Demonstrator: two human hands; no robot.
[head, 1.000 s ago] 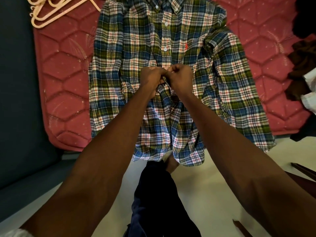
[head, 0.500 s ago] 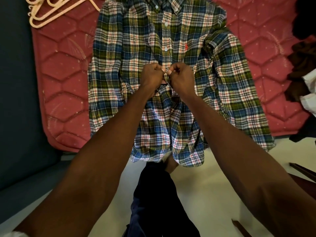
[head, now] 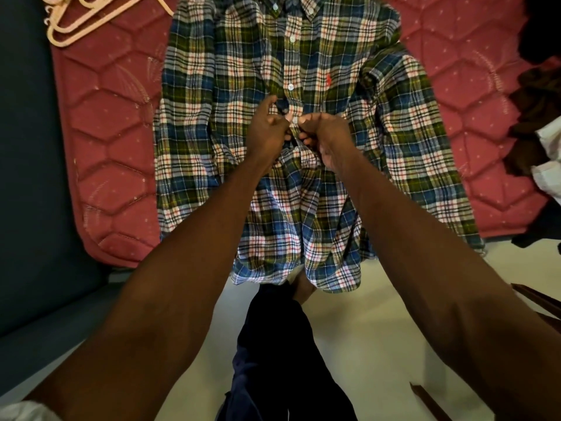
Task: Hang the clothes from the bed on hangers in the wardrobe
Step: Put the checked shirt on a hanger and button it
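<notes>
Centrally, a plaid shirt (head: 303, 153) is spread front-up on the red quilted bed (head: 115, 141), its collar at 12 o'clock and its hem draped over the mattress edge toward 6 o'clock. The button placket is pinched at mid-chest by the left hand (head: 265, 133) and the right hand (head: 323, 135), fingers curled on the cloth either side of a button. Pale hangers (head: 76, 22) are piled at 10 o'clock. Dark and white clothes (head: 540, 126) are heaped at 3 o'clock.
</notes>
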